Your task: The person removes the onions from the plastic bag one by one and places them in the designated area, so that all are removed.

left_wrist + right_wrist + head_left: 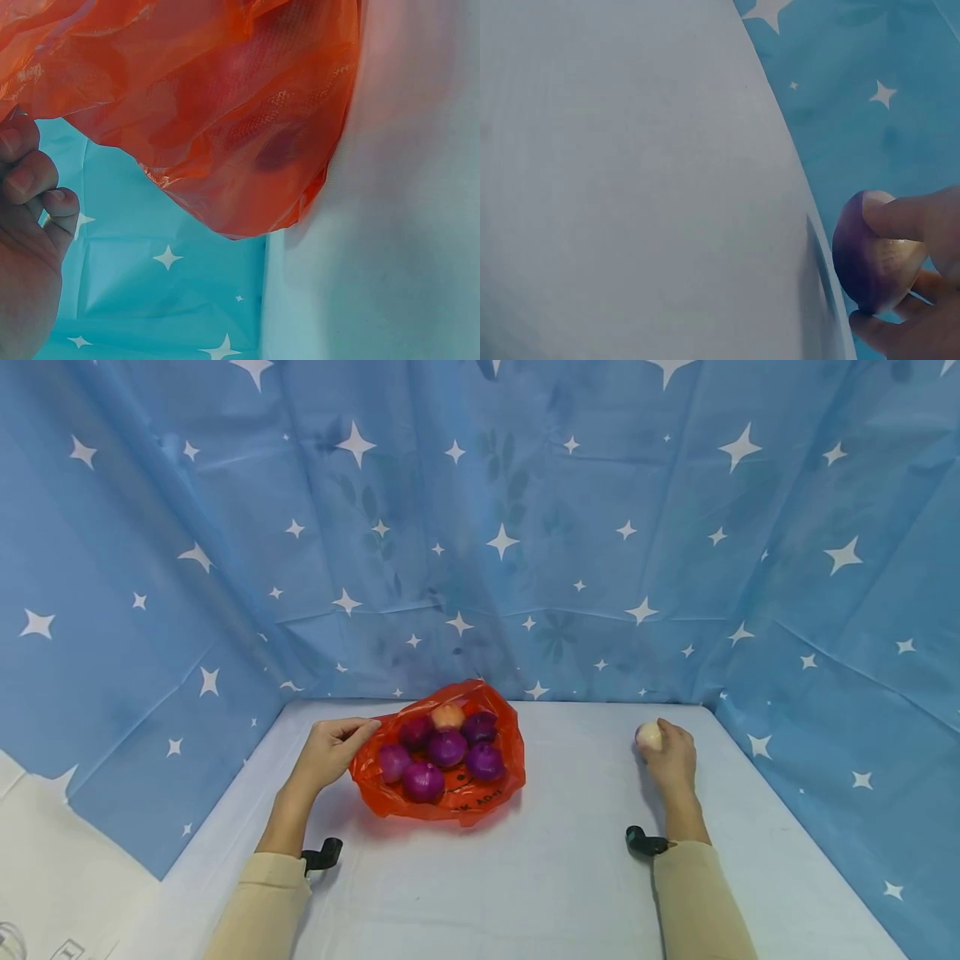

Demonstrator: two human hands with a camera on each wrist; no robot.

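Observation:
A red plastic bag [390, 799] lies open on the table, with several purple onions [423, 782] and one orange-brown onion [448, 717] inside. My left hand [326, 754] pinches the bag's left edge between thumb and fingers; in the left wrist view the hand [30, 225] is beside the red plastic [247, 150]. Far to the right, my right hand [673, 762] holds a pale and purple onion [647, 736]. The right wrist view shows this onion [862, 251] between the thumb and fingers of the hand [930, 277].
The white table [480, 893] ends at a blue curtain [570, 568] with white stars, which hangs behind it and along both sides. Dark wrist-worn cameras [324, 855] sit at both cuffs.

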